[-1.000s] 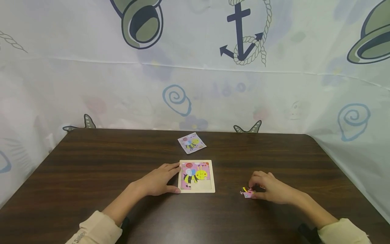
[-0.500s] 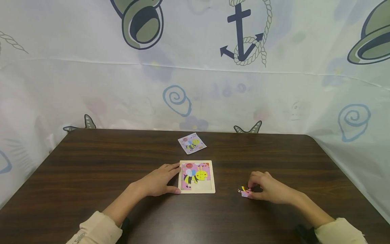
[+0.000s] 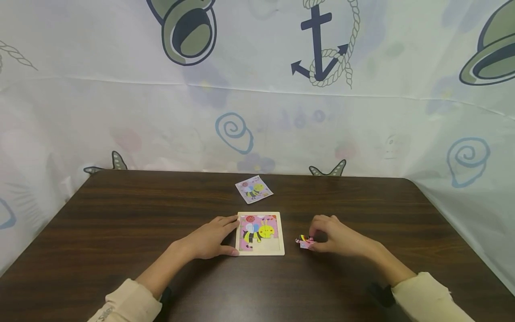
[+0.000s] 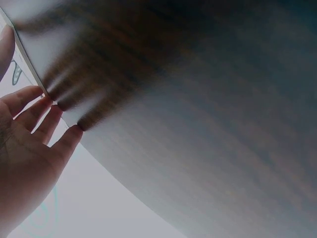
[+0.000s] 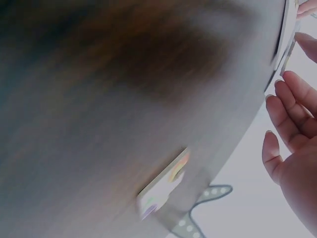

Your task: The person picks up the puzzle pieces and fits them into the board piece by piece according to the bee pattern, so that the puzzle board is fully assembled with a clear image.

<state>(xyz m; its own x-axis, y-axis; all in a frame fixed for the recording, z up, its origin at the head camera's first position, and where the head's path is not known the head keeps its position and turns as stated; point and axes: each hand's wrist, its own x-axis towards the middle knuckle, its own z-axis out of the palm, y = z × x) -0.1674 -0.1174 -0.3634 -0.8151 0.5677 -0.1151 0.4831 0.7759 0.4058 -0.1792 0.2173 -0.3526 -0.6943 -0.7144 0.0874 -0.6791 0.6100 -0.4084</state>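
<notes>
A square wooden puzzle tray [image 3: 281, 241] lies mid-table in the head view. Bee-picture pieces fill most of it, and its lower right shows bare wood. My left hand [image 3: 209, 238] rests against the tray's left side, thumb at the near corner; in the left wrist view the fingers [image 4: 48, 124] look nearly straight. Just right of the tray, my right hand [image 3: 342, 237] pinches a pink puzzle piece [image 3: 306, 244] between thumb and fingers. That piece [image 5: 288, 58] appears edge-on in the right wrist view.
A small square bee picture card [image 3: 254, 189] lies beyond the tray. In the right wrist view another puzzle piece [image 5: 163, 186] lies on the table; I cannot make it out in the head view. A printed cloth [image 3: 161, 120] hangs behind the dark table [image 3: 132, 214].
My right hand has moved left and slightly away from me with the pink puzzle piece, closer to the tray. My left hand and the tray stay where they were.
</notes>
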